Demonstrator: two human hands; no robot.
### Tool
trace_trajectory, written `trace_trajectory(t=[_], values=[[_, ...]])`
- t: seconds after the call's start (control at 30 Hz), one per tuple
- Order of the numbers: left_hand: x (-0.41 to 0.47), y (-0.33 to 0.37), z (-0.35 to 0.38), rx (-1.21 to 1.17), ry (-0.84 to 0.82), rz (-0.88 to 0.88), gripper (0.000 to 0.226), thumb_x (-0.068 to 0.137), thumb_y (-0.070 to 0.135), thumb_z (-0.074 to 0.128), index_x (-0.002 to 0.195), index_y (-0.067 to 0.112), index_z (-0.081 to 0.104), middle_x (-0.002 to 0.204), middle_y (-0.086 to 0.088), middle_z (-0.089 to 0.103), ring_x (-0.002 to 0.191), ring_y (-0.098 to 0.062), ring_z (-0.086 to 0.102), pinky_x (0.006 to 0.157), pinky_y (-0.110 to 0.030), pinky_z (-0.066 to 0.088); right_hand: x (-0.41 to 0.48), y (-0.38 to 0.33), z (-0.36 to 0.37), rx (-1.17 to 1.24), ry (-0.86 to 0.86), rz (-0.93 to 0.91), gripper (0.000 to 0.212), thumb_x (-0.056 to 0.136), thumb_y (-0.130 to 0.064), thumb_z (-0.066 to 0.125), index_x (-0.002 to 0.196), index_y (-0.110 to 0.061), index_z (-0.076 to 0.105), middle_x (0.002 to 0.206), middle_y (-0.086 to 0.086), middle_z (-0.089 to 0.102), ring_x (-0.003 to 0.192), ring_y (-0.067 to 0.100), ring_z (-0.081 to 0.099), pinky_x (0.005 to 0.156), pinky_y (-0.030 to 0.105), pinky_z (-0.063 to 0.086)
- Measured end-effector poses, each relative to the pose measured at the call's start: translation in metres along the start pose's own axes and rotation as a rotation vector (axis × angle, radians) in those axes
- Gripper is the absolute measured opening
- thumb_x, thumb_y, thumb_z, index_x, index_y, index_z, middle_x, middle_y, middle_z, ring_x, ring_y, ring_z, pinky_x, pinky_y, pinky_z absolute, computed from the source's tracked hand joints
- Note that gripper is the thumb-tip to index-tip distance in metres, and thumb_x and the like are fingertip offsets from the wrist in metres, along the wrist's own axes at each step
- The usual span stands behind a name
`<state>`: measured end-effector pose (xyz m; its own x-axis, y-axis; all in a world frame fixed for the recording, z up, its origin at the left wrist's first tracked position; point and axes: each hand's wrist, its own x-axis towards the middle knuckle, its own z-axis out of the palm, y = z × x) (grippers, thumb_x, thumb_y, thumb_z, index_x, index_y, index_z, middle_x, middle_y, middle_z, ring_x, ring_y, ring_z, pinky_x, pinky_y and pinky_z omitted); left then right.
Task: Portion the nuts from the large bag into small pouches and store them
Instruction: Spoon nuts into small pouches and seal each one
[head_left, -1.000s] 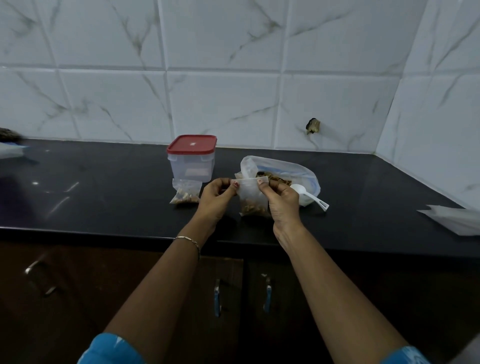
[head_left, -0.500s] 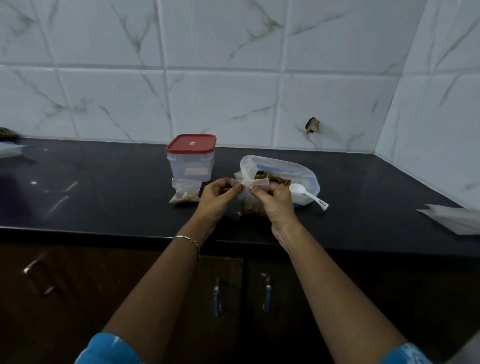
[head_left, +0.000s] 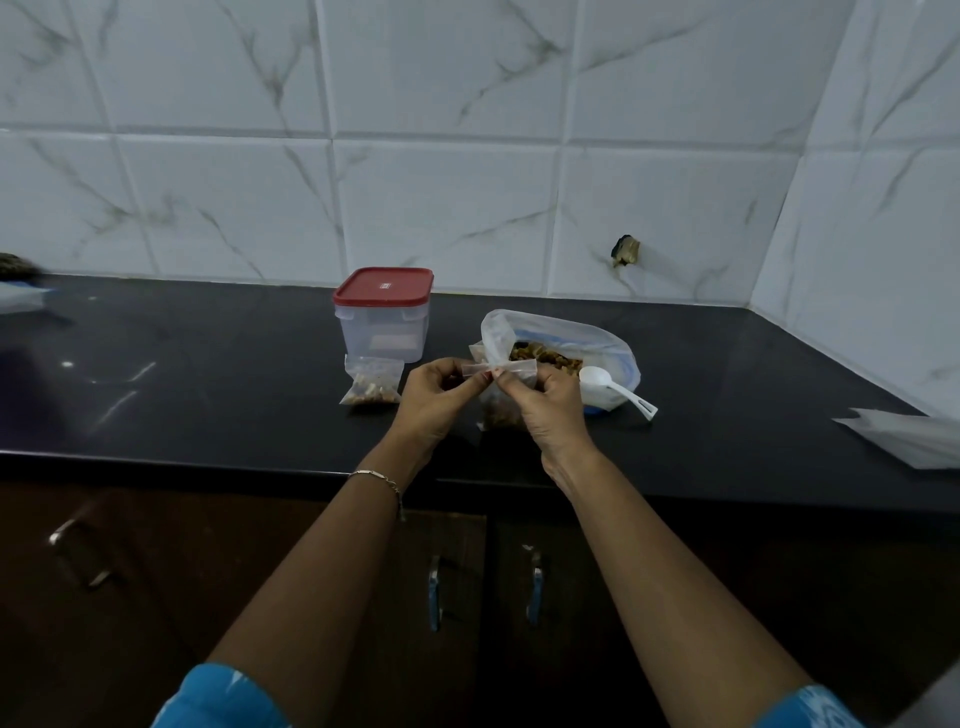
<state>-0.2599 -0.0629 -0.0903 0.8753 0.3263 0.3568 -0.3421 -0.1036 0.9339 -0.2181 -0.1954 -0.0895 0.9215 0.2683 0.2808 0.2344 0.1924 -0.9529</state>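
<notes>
Both hands hold a small clear pouch (head_left: 497, 410) with nuts in its bottom, upright on the black counter (head_left: 208, 395). My left hand (head_left: 439, 402) and my right hand (head_left: 545, 410) pinch its top strip, fingertips meeting near the middle. Behind it lies the large open bag of nuts (head_left: 561, 353), with a white scoop (head_left: 613, 387) resting on it. A filled small pouch (head_left: 373, 382) leans in front of a clear container with a red lid (head_left: 383, 312).
Flat empty pouches (head_left: 904, 436) lie at the counter's right edge. A tiled wall stands behind and to the right. Something pale (head_left: 21, 299) sits at the far left. Cabinet doors with handles (head_left: 434, 592) are below the counter's front edge.
My fingertips have slid along the pouch's top strip toward each other, and the strip now lies flat between them. Nothing else on the counter has moved.
</notes>
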Motion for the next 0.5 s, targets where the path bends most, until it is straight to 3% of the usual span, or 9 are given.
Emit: trace_trajectory(t=[0.27,0.4,0.5], values=[[-0.0004,0.0021,0.0001,-0.073,0.039,-0.030,0.005,0.084,0.008,0.071,0.088,0.010,0.070,0.090,-0.004,0.071,0.084,-0.008,0.069,0.070,-0.019,0.055,0.0001,-0.0027,-0.0035,0.134,0.089,0.057,0.007,0.087,-0.019,0.071,0.091,-0.013,0.071,0.088,0.000,0.072,0.084,0.009,0.068,0.069,0.023,0.056],[-0.0006,0.0035,0.0005,-0.054,0.072,-0.044,0.003,0.085,0.010,0.070,0.087,0.012,0.069,0.090,-0.001,0.070,0.083,-0.006,0.068,0.070,-0.019,0.056,0.0037,-0.0006,-0.0037,0.184,0.154,0.083,0.005,0.087,-0.022,0.071,0.088,-0.017,0.072,0.090,-0.004,0.071,0.093,0.015,0.066,0.085,0.040,0.058],[0.0010,0.0013,-0.0003,-0.031,0.096,-0.043,0.004,0.086,0.014,0.070,0.089,0.013,0.070,0.093,-0.002,0.070,0.087,-0.009,0.067,0.072,-0.020,0.055,0.0057,0.0015,-0.0039,0.176,0.192,0.076,0.006,0.087,-0.024,0.072,0.087,-0.018,0.071,0.089,-0.007,0.070,0.094,0.013,0.064,0.090,0.043,0.055]])
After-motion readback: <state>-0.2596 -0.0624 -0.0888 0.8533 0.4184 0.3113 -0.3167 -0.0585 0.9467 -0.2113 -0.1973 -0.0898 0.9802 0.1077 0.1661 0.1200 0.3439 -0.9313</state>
